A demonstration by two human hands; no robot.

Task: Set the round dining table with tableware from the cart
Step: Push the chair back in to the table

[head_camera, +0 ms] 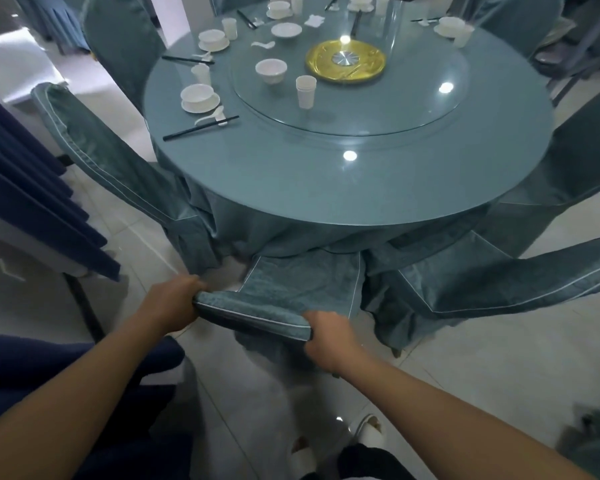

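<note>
The left hand [174, 303] and right hand [326, 336] each grip the chair back [253, 318] at the worktop's [326, 188] bare near edge (far and left places hold bowls [199, 95], cups and chopsticks [201, 128]), so several settings look unlaid.

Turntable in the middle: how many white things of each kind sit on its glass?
Bowl: 1
Small plate: 1
Spoon: 1
Cup stack: 1
Flat white piece, unclear: 1
Total: 5
</note>
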